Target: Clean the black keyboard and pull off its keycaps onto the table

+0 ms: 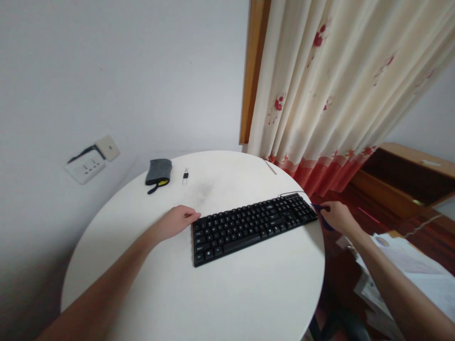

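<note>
On my feed, the left fingers (pixel 192 217) are curled in at the keyboard's near-left end, by its upper corner; whether they grip it, I can't tell. Over on the right, my fingers (pixel 325 207) are closed on a dark blue piece (pixel 326 223), just beyond the number pad. Between both hands lies the black keyboard (pixel 254 225), slanting across the round white table (pixel 213 303). Further out, I've got a grey pouch (pixel 159 171) near the wall (pixel 159 71).

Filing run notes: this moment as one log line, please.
left hand: at keyboard corner | right hand: holding purple item | keyboard: on white table
</note>
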`<state>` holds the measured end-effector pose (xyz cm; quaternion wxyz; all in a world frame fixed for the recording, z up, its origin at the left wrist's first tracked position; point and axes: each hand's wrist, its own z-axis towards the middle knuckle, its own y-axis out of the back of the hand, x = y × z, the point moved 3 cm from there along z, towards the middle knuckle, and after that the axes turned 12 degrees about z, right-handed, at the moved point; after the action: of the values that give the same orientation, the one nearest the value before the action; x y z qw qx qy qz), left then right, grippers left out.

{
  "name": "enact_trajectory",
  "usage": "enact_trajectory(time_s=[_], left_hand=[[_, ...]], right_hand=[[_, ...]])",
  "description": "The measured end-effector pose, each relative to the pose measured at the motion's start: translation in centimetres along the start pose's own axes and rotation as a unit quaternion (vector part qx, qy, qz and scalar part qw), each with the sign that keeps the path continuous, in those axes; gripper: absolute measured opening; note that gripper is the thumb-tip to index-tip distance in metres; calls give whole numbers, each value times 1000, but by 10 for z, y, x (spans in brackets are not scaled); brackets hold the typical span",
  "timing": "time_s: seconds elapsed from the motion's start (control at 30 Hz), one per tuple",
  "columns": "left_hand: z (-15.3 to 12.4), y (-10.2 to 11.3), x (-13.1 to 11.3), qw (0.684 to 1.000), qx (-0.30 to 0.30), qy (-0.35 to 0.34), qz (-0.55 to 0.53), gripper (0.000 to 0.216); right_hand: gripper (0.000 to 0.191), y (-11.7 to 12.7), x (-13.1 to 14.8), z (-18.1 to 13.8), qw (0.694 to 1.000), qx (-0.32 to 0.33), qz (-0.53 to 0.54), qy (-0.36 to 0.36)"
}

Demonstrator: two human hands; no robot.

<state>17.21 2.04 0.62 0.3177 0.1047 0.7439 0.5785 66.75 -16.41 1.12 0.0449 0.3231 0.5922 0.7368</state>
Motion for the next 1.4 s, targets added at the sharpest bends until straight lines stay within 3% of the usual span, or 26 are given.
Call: enact_trajectory(time_s=[0.27, 0.47, 0.67, 0.77, 0.9, 1.13, 1.27, 1.4], left_hand=[[-3, 3, -5, 1000, -4, -6, -16, 44], [-3, 1, -3, 1000, -20, -17, -18, 44], [-4, 0, -3, 999, -29, -17, -28, 48], [-5, 0, -2, 996, -15, 29, -83, 47], [-5, -3, 0, 960, 15, 121, -252, 52], [-5, -6, 6, 920, 2, 152, -362, 66], [-6, -3, 10, 917, -4, 135, -375, 67], [-10, 2, 11, 915, -6, 142, -379, 63]], right_hand=[[35, -16, 60, 44, 999, -3, 5, 32], [29, -46, 138, 54, 985, 109, -9, 136], [25, -63, 201, 32, 961, 185, -23, 206], [24, -73, 231, 16, 949, 209, -23, 236], [21, -94, 274, -8, 936, 225, -22, 271], [21, -129, 344, -52, 912, 233, 10, 339], [25, -136, 369, -73, 886, 249, 42, 388], [29, -133, 371, -80, 865, 256, 67, 426]])
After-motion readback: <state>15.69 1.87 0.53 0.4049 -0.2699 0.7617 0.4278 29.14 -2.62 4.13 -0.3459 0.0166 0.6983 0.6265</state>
